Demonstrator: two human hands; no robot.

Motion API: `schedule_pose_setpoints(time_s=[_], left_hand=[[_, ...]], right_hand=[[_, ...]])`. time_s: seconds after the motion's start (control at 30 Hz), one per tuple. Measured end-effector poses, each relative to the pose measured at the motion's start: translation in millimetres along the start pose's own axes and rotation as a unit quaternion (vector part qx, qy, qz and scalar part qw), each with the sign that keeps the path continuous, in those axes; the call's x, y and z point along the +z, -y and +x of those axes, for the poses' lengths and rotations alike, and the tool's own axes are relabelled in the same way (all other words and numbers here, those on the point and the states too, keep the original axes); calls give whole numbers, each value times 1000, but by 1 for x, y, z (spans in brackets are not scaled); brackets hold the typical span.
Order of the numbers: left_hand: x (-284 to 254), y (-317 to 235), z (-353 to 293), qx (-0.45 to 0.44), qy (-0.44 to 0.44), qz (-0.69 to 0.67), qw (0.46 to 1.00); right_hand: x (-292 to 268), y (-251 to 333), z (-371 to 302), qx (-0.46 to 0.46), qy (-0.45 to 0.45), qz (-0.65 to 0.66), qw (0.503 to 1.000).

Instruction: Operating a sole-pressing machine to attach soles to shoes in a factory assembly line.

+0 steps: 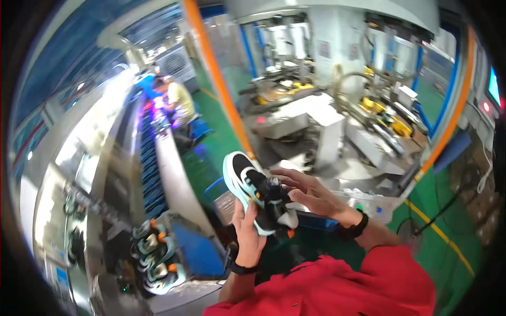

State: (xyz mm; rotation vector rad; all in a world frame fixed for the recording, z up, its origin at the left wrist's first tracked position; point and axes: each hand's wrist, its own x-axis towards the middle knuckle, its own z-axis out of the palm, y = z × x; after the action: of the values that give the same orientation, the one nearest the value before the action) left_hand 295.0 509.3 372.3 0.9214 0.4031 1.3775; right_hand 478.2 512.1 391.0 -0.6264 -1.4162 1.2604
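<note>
A black and white sneaker with a pale mint sole is tilted in front of me, its toe pointing up and away to the left. My left hand is closed around the sole side, thumb along the edge. At the shoe's ankle opening, my right hand has its fingers stretched out and somewhat apart. Those fingertips reach the dark collar or hover right beside it; I cannot tell which. Small orange bits show on the shoe near the laces and the heel.
Several similar shoes sit at the lower left beside a blue panel. A long conveyor runs away on the left, where a co-worker sits. Ahead stands a large machine between orange posts. A lit screen is far right.
</note>
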Motion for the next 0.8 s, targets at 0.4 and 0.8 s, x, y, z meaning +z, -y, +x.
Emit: schedule_pose_setpoints(time_s=[0.4, 0.8], left_hand=[[176, 286, 115, -201, 197, 218, 934], [158, 538, 351, -190, 86, 585, 784]], right_hand=[[-257, 7, -150, 49, -527, -142, 837], [-317, 59, -199, 13, -699, -229, 678]])
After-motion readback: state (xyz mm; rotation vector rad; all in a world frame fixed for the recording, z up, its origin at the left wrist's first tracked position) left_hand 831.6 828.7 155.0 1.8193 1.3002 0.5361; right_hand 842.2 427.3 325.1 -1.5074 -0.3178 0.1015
